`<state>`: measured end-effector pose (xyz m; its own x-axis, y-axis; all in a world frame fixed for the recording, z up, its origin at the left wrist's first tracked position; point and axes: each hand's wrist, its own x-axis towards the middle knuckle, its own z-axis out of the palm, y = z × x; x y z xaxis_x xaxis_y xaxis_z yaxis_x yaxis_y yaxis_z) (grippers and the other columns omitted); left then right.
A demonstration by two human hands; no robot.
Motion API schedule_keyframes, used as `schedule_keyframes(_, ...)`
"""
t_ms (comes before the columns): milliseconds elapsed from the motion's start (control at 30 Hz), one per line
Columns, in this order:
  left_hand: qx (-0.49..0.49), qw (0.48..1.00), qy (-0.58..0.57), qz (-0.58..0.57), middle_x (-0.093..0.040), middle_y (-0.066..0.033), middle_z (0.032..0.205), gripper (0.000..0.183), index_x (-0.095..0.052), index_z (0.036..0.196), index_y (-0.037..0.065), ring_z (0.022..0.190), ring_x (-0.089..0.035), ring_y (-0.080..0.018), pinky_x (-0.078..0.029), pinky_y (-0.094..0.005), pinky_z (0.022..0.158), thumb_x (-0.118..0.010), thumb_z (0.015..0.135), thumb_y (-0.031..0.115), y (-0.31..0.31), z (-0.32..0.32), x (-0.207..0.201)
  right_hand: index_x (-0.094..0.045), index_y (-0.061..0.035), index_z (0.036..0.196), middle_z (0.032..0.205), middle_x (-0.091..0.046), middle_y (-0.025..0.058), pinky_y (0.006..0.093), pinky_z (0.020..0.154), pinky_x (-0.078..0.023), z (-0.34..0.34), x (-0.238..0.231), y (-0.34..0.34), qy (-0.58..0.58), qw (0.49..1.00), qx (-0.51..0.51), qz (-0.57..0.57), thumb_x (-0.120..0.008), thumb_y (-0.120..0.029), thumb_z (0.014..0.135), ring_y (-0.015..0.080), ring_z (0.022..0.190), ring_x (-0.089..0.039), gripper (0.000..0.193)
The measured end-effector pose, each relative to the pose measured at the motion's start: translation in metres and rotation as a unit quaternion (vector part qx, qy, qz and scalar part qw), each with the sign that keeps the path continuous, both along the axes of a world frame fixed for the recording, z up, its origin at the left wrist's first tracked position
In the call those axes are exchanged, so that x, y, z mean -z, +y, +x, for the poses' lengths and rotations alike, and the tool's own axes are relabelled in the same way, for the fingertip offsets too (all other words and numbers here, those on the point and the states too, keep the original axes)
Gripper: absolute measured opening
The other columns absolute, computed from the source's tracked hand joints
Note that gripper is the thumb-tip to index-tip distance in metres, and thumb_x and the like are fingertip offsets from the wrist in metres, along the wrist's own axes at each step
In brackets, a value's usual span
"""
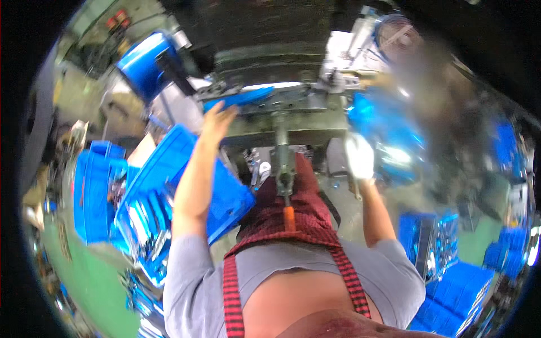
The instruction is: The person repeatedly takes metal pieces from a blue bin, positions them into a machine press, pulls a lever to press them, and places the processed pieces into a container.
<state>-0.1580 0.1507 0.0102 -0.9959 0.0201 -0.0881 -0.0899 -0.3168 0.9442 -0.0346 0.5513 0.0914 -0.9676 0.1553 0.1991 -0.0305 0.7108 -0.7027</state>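
Note:
My left hand (218, 121), bare, reaches up to the machine bed with its fingers apart. Its fingertips are at the near edge of a long blue strip (248, 97) on the bed; whether they touch it I cannot tell. To the right, my right hand (360, 156) wears a white glove and is smeared by motion. A thin rod-like tool (358, 192) sticks out below that glove, which appears closed around it; its other end is hidden. The machine bed (287, 119) lies between both hands, with a metal shaft (283, 152) and an orange handle (289, 218) in front.
A large blue crate (228, 194) stands under my left forearm, beside shiny blue-wrapped parts (147, 222) and another blue bin (90, 194). A blue cylinder (147, 63) is at far left. Blue film-covered pieces (394, 143) lie right of my glove; blue crates (459, 290) are stacked at lower right.

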Motion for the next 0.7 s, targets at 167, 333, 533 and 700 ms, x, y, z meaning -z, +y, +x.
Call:
schedule_keyframes(167,-0.013,0.946,-0.188,0.262,-0.045,-0.0241,0.103,0.018,-0.04,0.089,-0.003,0.094,-0.05,-0.0396,-0.043,-0.0492,0.08,-0.044,0.076,0.009,0.083,-0.036,-0.04,-0.056,-0.0165,0.094,0.061,-0.046,0.0028,0.0316,0.046,-0.041,0.077,-0.016,-0.098,0.178,0.838,-0.497,0.137,-0.056,-0.018,0.063,0.0204,0.05,-0.05,0.031)
schedule_keyframes(333,0.05,0.99,-0.123,0.052,-0.055,-0.0083,0.081,0.021,-0.046,0.088,0.006,0.065,-0.059,-0.0238,-0.048,-0.0333,0.05,-0.053,0.078,0.023,0.065,-0.015,-0.039,-0.056,-0.0148,0.076,0.059,-0.054,0.0042,0.0309,0.045,-0.043,0.035,-0.049,-0.129,0.173,0.907,-0.375,0.084,-0.063,-0.025,0.062,0.0206,0.049,-0.054,0.018)
schedule_keyframes(533,-0.255,0.925,0.096,-0.266,-0.056,-0.0027,0.067,0.021,-0.058,0.092,0.003,0.05,-0.05,-0.0085,-0.04,-0.0225,0.041,-0.057,0.077,0.017,-0.015,0.083,-0.048,-0.06,-0.0064,0.083,0.069,-0.06,0.0123,0.0333,0.057,-0.047,0.011,-0.005,-0.149,0.15,0.965,-0.192,-0.093,-0.064,-0.014,0.065,0.0266,0.059,-0.059,0.02)
schedule_keyframes(700,-0.35,0.844,0.018,-0.407,-0.059,-0.0053,0.064,0.017,-0.061,0.083,0.0,0.054,-0.052,-0.009,-0.042,-0.0231,0.049,-0.055,0.077,0.015,-0.113,0.137,-0.034,-0.061,-0.0074,0.076,0.061,-0.057,0.0116,0.0348,0.053,-0.046,0.011,-0.012,-0.15,0.158,0.968,-0.192,-0.046,-0.067,-0.022,0.063,0.0271,0.055,-0.057,0.02)
